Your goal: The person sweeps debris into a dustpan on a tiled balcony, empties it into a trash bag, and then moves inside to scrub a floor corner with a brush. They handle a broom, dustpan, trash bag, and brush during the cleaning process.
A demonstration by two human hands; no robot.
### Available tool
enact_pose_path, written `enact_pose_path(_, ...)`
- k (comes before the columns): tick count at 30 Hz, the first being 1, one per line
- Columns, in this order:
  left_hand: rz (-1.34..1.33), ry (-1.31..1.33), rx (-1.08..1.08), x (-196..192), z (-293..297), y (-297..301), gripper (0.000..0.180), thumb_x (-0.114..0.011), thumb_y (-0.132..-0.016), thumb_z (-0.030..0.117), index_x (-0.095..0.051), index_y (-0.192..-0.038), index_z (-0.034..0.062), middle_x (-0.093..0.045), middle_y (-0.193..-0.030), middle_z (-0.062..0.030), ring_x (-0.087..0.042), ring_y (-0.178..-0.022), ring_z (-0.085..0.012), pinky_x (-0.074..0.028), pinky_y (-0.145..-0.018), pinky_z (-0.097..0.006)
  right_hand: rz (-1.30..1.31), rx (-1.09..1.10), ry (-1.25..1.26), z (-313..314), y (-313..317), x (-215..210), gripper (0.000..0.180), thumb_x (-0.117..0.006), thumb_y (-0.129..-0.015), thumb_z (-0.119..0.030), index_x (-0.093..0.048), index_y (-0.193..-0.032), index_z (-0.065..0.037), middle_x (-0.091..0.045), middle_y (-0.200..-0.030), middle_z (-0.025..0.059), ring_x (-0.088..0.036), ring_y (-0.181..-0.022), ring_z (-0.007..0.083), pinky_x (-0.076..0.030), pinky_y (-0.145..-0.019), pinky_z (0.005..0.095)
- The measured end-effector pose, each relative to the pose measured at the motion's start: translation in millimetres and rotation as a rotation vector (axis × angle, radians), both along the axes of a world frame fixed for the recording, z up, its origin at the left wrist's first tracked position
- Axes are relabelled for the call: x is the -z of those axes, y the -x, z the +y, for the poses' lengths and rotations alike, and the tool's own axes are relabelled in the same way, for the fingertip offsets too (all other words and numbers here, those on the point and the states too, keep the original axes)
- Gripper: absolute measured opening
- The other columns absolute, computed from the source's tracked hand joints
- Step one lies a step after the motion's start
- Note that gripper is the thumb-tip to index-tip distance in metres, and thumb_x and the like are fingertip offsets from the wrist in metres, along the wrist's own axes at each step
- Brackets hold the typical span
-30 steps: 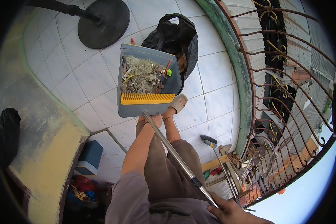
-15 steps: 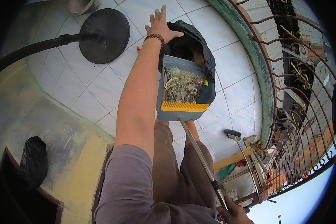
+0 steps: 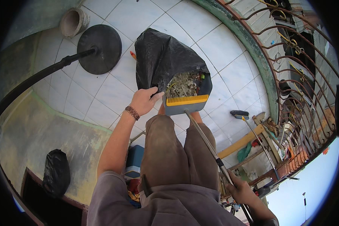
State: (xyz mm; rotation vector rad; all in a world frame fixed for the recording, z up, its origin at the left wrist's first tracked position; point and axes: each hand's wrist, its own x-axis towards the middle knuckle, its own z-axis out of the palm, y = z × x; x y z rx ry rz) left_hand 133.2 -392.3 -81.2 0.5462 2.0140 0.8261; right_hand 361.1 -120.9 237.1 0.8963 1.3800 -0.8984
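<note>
A grey dustpan (image 3: 177, 109) with a yellow comb-toothed strip holds a heap of sandy dirt and scraps (image 3: 182, 86). Its far part sits inside a black plastic bag (image 3: 158, 52), which is drawn over the pan. At the bag's near left edge, my left hand (image 3: 144, 101) pinches the plastic between thumb and fingers, right beside the pan. My right hand (image 3: 240, 188) is wrapped around the long metal handle (image 3: 203, 135) of the dustpan, at lower right. The pan's far end is hidden under the bag.
A black round stand base (image 3: 100, 49) with a curved pole and a grey pot (image 3: 74, 22) stand at upper left. A broom (image 3: 240, 115) leans near wooden pieces at right. A curved ledge with iron railing (image 3: 293, 75) borders the tiles. Another black bag (image 3: 57, 173) hangs at lower left.
My left hand has come back toward me from the bag's far side and now grips its near edge. The bag has been pulled over the dustpan, covering more of the pan.
</note>
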Motion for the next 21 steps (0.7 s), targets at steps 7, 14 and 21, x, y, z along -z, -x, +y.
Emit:
enact_pose_path(7, -0.025, -0.298, -0.078, -28.0, 98.6, -122.3, 0.02, -0.054, -0.093, 0.023, -0.053, -0.085, 0.0044, -0.06, -0.07, -0.0168, -0.06, -0.07, -0.0369, -0.045, -0.063, -0.046, 0.112, -0.392, -0.115, 44.9, -4.6, -24.2, 0.059, -0.059, -0.086, -0.014, -0.038, -0.139, 0.003, -0.061, -0.073, 0.0306, -0.063, -0.071, 0.0458, -0.051, -0.071, 0.0467)
enact_pose_path(14, -0.041, -0.482, -0.227, -40.6, 158.3, -114.2, 0.02, -0.055, -0.092, 0.021, -0.051, -0.086, 0.0016, -0.06, -0.071, -0.0198, -0.059, -0.07, -0.0395, -0.044, -0.064, -0.049, 0.018, -0.799, -0.35, 39.7, 39.5, -53.0, 0.064, -0.059, -0.082, -0.01, -0.035, -0.141, 0.001, -0.06, -0.072, 0.0281, -0.061, -0.067, 0.0437, -0.049, -0.067, 0.0484)
enact_pose_path(21, -0.315, -0.136, -0.764, -6.1, 74.6, -195.8, 0.029, -0.054, -0.093, 0.028, -0.05, -0.1, 0.0001, -0.065, -0.083, -0.0224, -0.059, -0.086, -0.044, -0.044, -0.073, -0.05, 0.195, -1.146, -0.474, 22.3, 29.3, -37.2, 0.063, -0.051, -0.085, -0.008, -0.029, -0.142, 0.005, -0.061, -0.074, 0.0264, -0.061, -0.061, 0.0406, -0.049, -0.056, 0.0488)
